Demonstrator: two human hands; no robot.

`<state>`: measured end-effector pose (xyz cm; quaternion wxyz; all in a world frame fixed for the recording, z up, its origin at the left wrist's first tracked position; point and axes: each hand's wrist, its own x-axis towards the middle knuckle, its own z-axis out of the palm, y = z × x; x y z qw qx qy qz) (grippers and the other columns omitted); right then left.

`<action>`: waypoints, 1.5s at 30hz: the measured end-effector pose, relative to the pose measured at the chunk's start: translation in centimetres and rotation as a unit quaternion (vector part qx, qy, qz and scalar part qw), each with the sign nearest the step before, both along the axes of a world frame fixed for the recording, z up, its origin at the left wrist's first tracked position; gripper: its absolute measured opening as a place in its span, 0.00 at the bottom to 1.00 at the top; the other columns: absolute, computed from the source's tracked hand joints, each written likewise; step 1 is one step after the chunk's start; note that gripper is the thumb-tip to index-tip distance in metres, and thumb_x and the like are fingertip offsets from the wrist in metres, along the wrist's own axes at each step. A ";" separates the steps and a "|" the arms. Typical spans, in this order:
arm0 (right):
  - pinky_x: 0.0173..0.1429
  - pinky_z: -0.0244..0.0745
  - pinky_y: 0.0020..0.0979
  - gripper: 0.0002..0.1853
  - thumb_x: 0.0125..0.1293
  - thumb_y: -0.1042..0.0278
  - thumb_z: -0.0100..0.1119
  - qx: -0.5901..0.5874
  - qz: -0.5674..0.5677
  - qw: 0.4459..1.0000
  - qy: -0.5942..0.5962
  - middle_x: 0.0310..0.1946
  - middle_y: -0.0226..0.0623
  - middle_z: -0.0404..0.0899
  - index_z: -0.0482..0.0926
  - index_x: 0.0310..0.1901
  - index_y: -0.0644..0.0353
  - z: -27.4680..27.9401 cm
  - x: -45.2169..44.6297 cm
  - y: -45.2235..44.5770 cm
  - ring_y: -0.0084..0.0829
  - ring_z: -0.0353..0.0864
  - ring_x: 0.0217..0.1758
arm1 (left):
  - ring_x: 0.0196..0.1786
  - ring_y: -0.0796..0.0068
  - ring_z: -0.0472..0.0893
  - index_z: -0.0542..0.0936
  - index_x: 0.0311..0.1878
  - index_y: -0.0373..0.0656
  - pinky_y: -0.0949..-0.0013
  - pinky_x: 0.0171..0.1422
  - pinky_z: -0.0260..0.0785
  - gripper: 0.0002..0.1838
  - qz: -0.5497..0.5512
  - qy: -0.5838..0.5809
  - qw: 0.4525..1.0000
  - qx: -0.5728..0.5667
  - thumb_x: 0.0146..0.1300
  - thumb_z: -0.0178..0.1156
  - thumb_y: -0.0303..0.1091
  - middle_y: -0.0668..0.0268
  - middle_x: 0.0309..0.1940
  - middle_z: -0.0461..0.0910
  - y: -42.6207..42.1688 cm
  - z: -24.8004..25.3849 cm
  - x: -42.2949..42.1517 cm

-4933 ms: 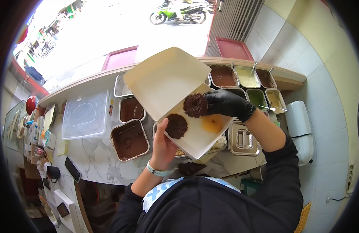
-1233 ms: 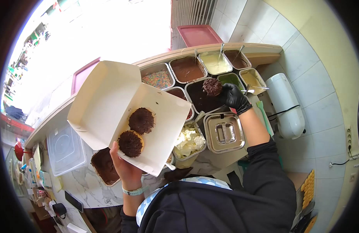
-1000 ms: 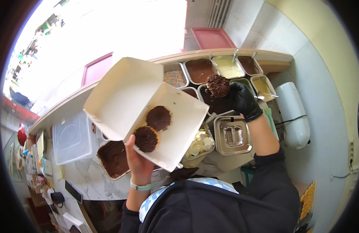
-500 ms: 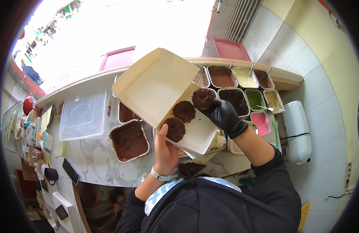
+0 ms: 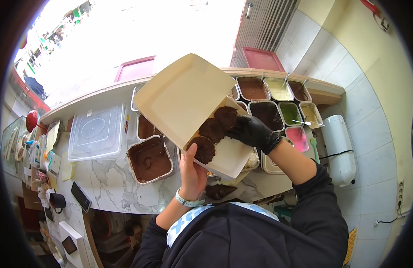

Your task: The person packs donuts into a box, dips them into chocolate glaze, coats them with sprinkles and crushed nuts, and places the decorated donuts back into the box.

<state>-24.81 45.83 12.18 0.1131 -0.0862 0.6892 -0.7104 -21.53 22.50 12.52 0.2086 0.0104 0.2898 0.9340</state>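
Observation:
My left hand (image 5: pixel 193 172) grips the near left edge of an open paper box (image 5: pixel 231 163), thumb over the rim. The box lid (image 5: pixel 190 96) stands folded back on the far left side. Inside, three dark chocolate-covered round cakes lie in a row: a near one (image 5: pixel 201 150) by my left thumb, a middle one (image 5: pixel 211 130) and a far one (image 5: pixel 225 117). In a black glove, my right hand (image 5: pixel 253 133) reaches into the box with curled fingers at the far cake's edge; its fingertips are partly hidden.
Tubs of chocolate (image 5: pixel 253 88), cream (image 5: pixel 279 89), green spread (image 5: pixel 290 114) and pink spread (image 5: pixel 297 137) stand at the right. A larger chocolate tub (image 5: pixel 150 159) and a lidded clear container (image 5: pixel 97 129) are left of the box. A phone (image 5: pixel 81 196) lies on the marble counter.
My right hand has lowered the far cake into the box beside the middle one. The box and its lid have shifted slightly to the right.

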 end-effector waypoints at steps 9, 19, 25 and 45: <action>0.59 0.73 0.39 0.21 0.70 0.64 0.35 -0.272 -0.232 0.893 -0.275 0.52 0.49 0.71 0.62 0.58 0.69 4.0 0.6 -2.9 0.40 0.75 0.54 | 0.57 0.67 0.72 0.63 0.61 0.42 0.60 0.60 0.65 0.26 -0.015 -0.026 1.000 -0.003 0.64 0.51 0.44 0.64 0.55 0.71 -0.1 -0.5 -0.4; 0.57 0.72 0.36 0.16 0.65 0.69 0.47 0.341 0.027 0.936 0.078 0.49 0.47 0.75 0.69 0.51 0.67 4.9 1.2 1.3 0.34 0.76 0.51 | 0.56 0.68 0.73 0.63 0.61 0.40 0.62 0.59 0.66 0.27 -0.036 -0.037 0.999 -0.004 0.63 0.51 0.44 0.62 0.54 0.72 -0.1 0.8 -0.8; 0.53 0.76 0.33 0.14 0.65 0.72 0.48 -0.206 -0.145 0.954 -0.166 0.50 0.50 0.74 0.70 0.50 0.70 11.1 2.4 1.6 0.36 0.77 0.50 | 0.54 0.68 0.74 0.66 0.58 0.36 0.64 0.58 0.67 0.25 0.011 -0.046 0.999 0.005 0.63 0.49 0.43 0.61 0.51 0.74 -0.3 1.0 -1.6; 0.42 0.76 0.25 0.12 0.48 0.70 0.68 0.393 -0.102 0.902 -0.145 0.30 0.39 0.84 0.84 0.36 0.64 -1.3 -3.6 14.9 0.24 0.81 0.34 | 0.51 0.67 0.76 0.67 0.57 0.37 0.63 0.57 0.69 0.25 -0.025 -0.046 0.999 -0.001 0.63 0.49 0.45 0.59 0.50 0.75 -0.4 0.9 -2.9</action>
